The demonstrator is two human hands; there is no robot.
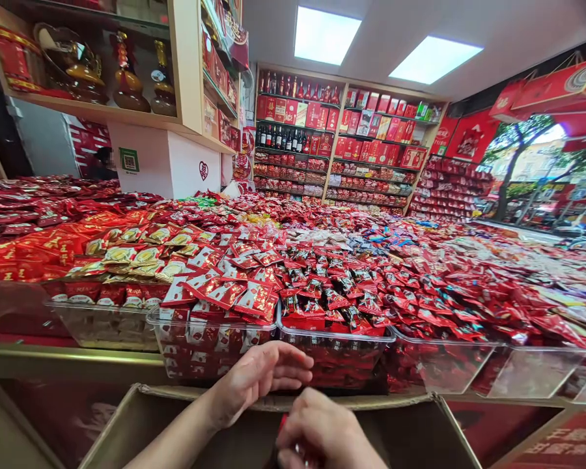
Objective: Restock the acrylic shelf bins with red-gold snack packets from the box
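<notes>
My left hand (pixel 266 376) is open above the far rim of a cardboard box (pixel 400 426), its fingers slightly curved and nothing in them. Just below and to the right, my right hand (pixel 325 426) is curled closed over the box, with shiny red wrapping showing under its fingers; most of what it holds is hidden. Beyond the hands stand a clear plastic bin (pixel 215 324) heaped with red-and-white snack packets (pixel 254 298) and another clear bin (pixel 336 337) heaped with red-and-black packets (pixel 317 286).
More bins of wrapped sweets spread left and right along the counter, among them gold-and-white packets (pixel 144 254) and orange-red packets (pixel 34 251). A white pillar (pixel 146 159) rises at the left. Shelves (pixel 339 140) of bottles and red boxes line the back wall.
</notes>
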